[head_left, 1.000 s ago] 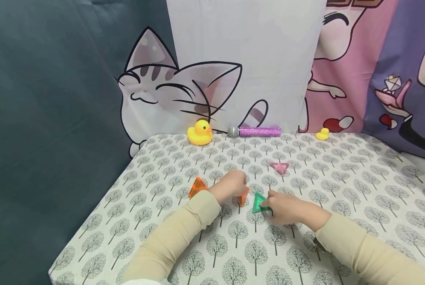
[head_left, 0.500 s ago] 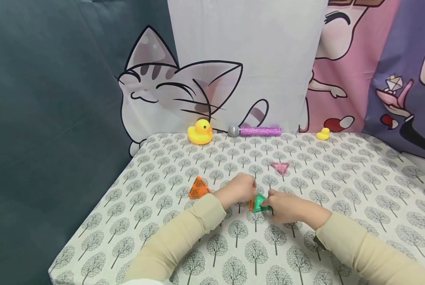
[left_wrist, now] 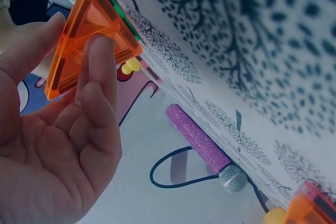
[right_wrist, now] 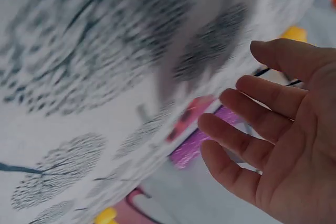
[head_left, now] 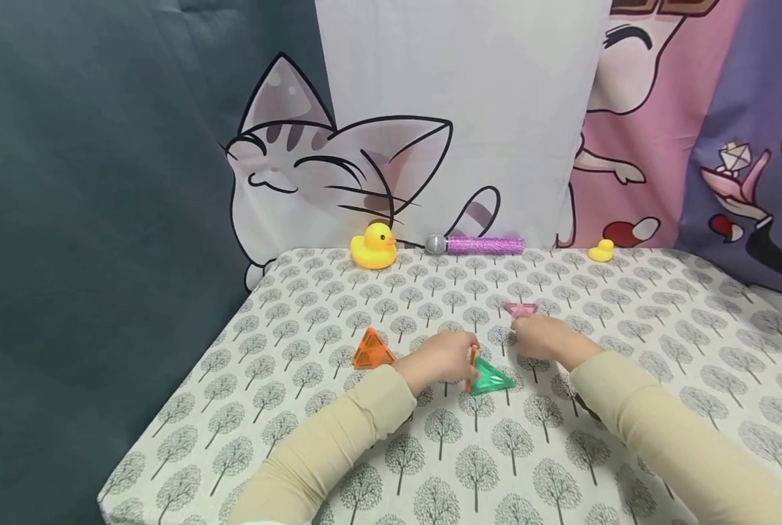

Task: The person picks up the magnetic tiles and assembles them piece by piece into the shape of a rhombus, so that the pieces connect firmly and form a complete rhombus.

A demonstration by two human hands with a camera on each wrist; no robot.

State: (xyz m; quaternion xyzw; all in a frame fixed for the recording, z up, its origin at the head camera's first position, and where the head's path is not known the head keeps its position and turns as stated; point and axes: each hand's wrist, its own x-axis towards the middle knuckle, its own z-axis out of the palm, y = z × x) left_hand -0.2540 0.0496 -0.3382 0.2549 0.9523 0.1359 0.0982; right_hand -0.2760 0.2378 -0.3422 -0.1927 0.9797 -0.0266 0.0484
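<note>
Left hand pinches upright orange triangle at edge of green triangle lying on tablecloth; right hand, fingers spread loosely, near pink triangle; another orange piece left of left hand.

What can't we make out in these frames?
Head: near tip of pink tile, behind right grip.
Left wrist: most of green tile, behind held orange tile.
Left wrist: other orange piece, cut by lower-right corner.
Right wrist: small duck, cut by bottom edge.
</note>
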